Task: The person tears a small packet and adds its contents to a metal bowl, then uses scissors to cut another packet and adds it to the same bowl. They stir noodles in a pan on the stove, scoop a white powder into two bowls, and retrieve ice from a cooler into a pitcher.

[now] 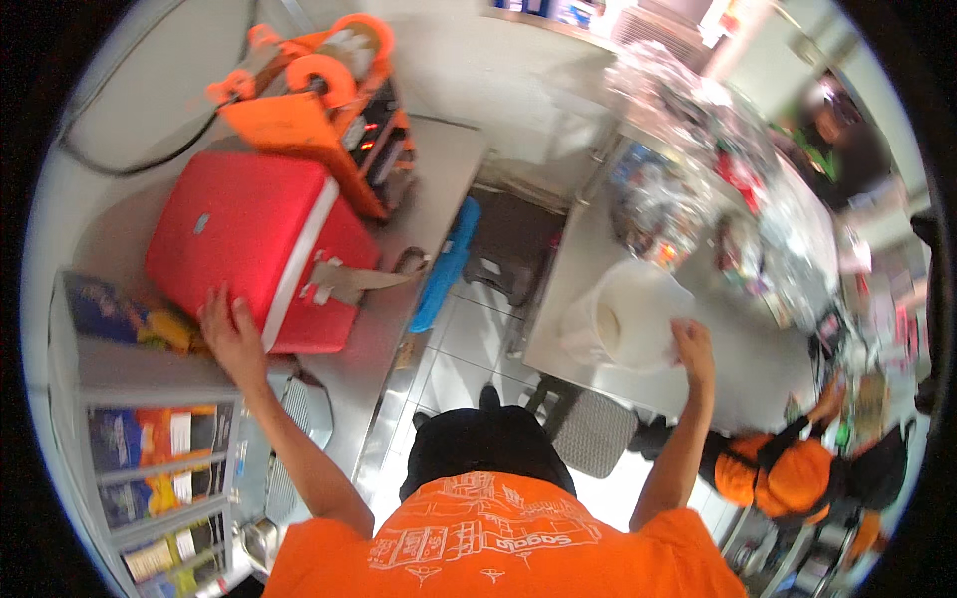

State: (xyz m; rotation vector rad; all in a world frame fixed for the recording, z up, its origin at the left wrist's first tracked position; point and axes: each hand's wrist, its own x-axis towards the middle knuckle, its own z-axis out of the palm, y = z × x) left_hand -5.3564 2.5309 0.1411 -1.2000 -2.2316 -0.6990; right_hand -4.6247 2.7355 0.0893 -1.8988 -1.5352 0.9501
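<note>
My left hand (233, 335) rests with its fingers spread on the near edge of a red cooler box (239, 224) with a white rim, on the metal counter at left. On the right, my right hand (692, 345) has its fingers curled at the rim of a translucent white plastic bucket (591, 321) on the steel table; it looks closed on the rim or handle. Something round and pale lies inside the bucket. A strap or strip of tape hangs from the cooler's side.
An orange sealing machine (299, 119) stands behind the cooler. Clear plastic bags of packets (662, 202) crowd the right table (576, 254). A grey textured stool (594, 433) stands below. At far right is a co-worker in orange and black (792, 475). Pouches fill a rack (161, 478) at lower left.
</note>
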